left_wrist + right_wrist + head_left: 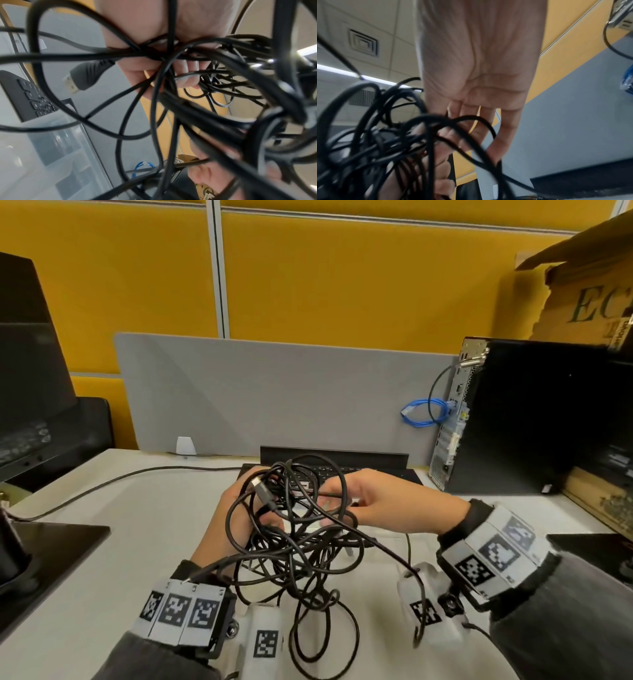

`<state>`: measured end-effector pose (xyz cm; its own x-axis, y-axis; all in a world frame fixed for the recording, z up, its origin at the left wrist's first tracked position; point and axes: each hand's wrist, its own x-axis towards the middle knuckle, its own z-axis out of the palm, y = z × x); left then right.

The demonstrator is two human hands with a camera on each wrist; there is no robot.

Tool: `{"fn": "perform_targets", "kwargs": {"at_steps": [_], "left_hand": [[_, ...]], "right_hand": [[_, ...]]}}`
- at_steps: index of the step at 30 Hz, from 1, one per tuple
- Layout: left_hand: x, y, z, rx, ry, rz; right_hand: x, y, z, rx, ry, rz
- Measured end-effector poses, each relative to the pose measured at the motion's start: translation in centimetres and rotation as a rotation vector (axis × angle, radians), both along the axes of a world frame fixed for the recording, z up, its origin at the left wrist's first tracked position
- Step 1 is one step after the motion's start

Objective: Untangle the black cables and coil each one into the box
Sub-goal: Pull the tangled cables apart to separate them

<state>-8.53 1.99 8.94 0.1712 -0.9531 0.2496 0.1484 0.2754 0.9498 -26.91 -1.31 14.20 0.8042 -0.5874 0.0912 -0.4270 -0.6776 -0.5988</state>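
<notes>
Tangle of black cables [301,529], lifted clear of the desk [137,508] so that its loops hang free and I can see how they cross. I keep my left hand [239,508] curled round a gathered bunch of strands at the upper left of the knot; in the left wrist view the fingers [187,75] wrap the bundle, and a USB-type plug [80,78] sticks out beside them, probably a free end worth tracing. My right hand [373,501] reaches into the knot from the right, fingers half bent; the thumb and forefinger seem to nip 1 strand, but the cables hide the contact, so I judge rather than see this. In the right wrist view the fingers [481,129] lie among the loops. Holding the mass with 1 hand and picking with the other lets me pull a single cable without tightening the rest. The lowest loops trail near the desk between my wrists. A cardboard box [589,285] stands at the far right, on the black computer case [548,419]; I take it as the destination, though its inside is out of view. No cable is coiled yet.
</notes>
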Motion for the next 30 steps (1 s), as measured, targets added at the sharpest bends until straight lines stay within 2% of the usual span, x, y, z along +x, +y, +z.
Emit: {"fn": "perform_targets", "kwargs": {"at_steps": [3,5,6,8,12,14,16,18,19,21,24,26,28,30], "left_hand": [[0.4,-0.6,-0.3,0.004,0.019,-0.02],[0.5,-0.4,-0.3,0.005,0.08,-0.038],[0.8,-0.4,-0.4,-0.017,0.077,-0.021],[0.8,-0.3,-0.5,-0.049,-0.039,-0.007],[1.6,-0.6,-1.1,0.022,-0.124,-0.031],[1.6,-0.3,-1.1,0.061,-0.141,-0.026],[1.8,-0.5,-1.1,0.049,-0.141,0.042],[1.8,-0.7,-1.0,0.079,-0.079,0.063],[1.7,-0.8,-1.0,0.09,-0.057,0.053],[1.2,-0.8,-1.0,0.097,-0.079,0.022],[0.4,-0.5,-1.0,0.102,-0.123,0.002],[0.2,-0.3,-0.9,0.107,-0.136,0.006],[0.4,-0.3,-0.8,0.104,-0.132,0.03],[0.7,-0.5,-0.9,0.112,-0.113,0.047]], "right_hand": [[-1.1,0.2,0.5,0.013,0.023,-0.007],[-1.7,-0.1,0.3,-0.049,-0.086,-0.079],[-1.9,-0.3,0.2,-0.102,-0.161,-0.154],[-2.4,-0.8,-0.2,-0.149,-0.342,-0.345],[-5.1,-2.5,0.3,-0.027,-0.86,-0.672],[-8.3,-3.9,1.0,-0.046,-1.009,-0.848],[-12.0,-4.9,1.1,-0.281,-0.981,-0.98],[-15.3,-5.3,0.6,-0.558,-0.853,-1.053],[-16.5,-5.3,0.1,-0.627,-0.807,-1.089],[-18.0,-5.4,-1.1,-0.641,-0.771,-1.157],[-18.3,-5.7,-2.5,-0.64,-0.886,-1.223],[-17.4,-6.3,-2.9,-0.631,-0.87,-1.288],[-15.8,-7.2,-3.3,-0.479,-0.642,-1.245],[-13.5,-7.0,-3.6,-0.353,-0.193,-1.121]]}}
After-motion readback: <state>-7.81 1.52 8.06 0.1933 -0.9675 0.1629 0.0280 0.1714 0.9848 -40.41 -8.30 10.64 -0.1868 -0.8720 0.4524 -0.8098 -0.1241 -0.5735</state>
